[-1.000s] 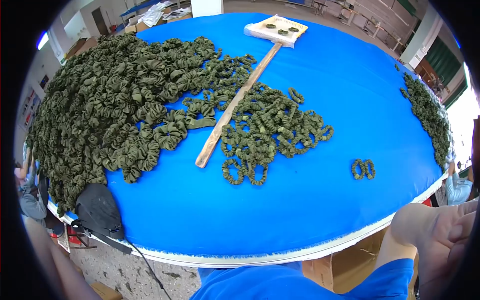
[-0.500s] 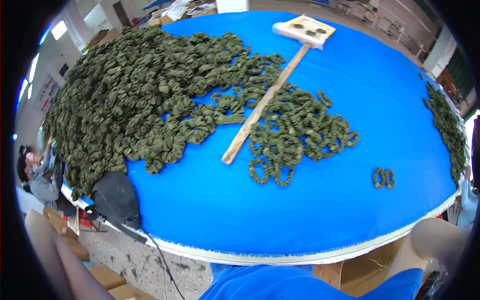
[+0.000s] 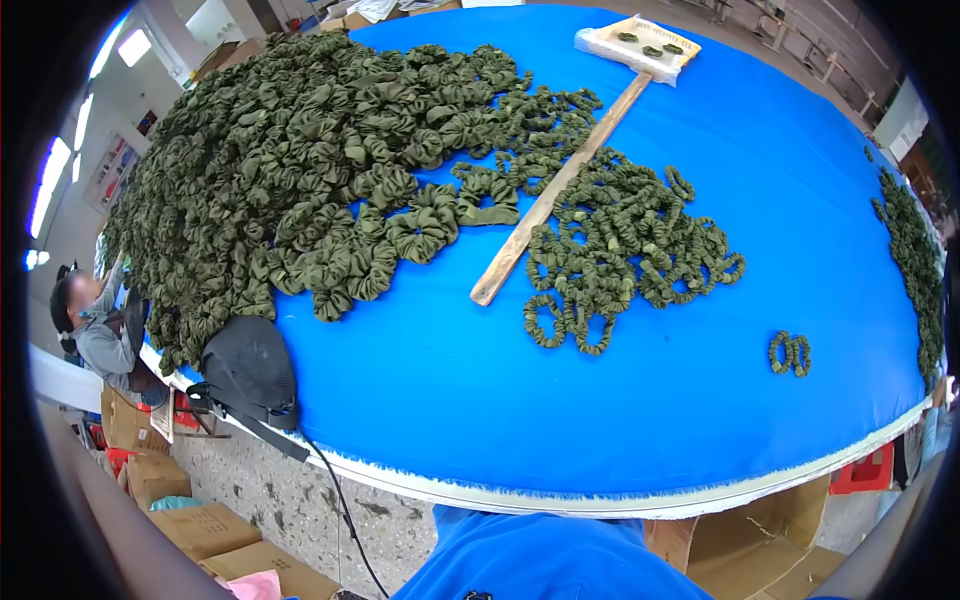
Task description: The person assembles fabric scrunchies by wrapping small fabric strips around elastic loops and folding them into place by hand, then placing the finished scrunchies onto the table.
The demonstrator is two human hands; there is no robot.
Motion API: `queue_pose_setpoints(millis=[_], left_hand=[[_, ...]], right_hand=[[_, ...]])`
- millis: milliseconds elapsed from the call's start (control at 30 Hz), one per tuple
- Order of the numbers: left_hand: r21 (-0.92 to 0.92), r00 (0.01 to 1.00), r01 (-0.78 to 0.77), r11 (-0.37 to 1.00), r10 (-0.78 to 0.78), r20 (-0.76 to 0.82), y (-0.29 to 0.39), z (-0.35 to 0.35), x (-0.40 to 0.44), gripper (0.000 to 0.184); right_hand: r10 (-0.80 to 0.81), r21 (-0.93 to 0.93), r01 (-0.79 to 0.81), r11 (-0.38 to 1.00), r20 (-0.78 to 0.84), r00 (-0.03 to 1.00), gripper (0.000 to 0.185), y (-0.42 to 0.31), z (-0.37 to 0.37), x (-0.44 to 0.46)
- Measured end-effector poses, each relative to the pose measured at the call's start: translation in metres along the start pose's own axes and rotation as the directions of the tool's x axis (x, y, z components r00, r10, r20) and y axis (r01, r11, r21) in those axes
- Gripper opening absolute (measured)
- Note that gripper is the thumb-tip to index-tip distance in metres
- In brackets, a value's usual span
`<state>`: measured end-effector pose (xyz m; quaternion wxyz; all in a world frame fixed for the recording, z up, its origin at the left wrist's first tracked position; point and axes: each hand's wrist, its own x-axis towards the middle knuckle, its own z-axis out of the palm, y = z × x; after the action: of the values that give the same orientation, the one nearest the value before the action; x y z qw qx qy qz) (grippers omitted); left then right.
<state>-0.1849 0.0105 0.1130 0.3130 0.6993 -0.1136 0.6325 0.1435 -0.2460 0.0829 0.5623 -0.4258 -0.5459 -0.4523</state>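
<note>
Neither my left hand nor my right hand shows; only blurred forearms run along the lower left and lower right edges. A large heap of dark green scrunchies (image 3: 300, 160) covers the left of the blue table (image 3: 450, 400). A wooden stick (image 3: 560, 190) lies slantwise between this heap and a smaller pile of thinner green scrunchies (image 3: 630, 240). Two thin scrunchies (image 3: 790, 354) lie side by side at the right. The stick's far end meets a white tray (image 3: 605, 44) with a few green scrunchies on it.
A black mesh-like object (image 3: 252, 370) with a strap and cable sits at the near left edge. Another green pile (image 3: 912, 260) lies at the far right. A seated person (image 3: 100, 335) is at the left. Cardboard boxes (image 3: 205, 528) stand on the floor.
The view has shifted, so the table's contents appear farther right and slightly higher. My right hand, visible at the lower right earlier, has left the frame.
</note>
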Motion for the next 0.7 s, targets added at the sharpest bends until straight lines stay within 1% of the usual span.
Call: queue_pose_setpoints(millis=[267,700], left_hand=[[0.002,1.0,0.004,1.0,-0.004,0.004,0.007,-0.003,-0.003,0.023],[-0.006,1.0,0.012,1.0,-0.012,0.0,0.008,-0.002,-0.005,0.024]], right_hand=[[0.044,-0.022,-0.044,0.999,-0.028,0.999,0.046,-0.001,0.005,-0.011],[0.068,-0.055,-0.07,0.996,-0.04,0.997,0.043,-0.002,0.003,-0.019]])
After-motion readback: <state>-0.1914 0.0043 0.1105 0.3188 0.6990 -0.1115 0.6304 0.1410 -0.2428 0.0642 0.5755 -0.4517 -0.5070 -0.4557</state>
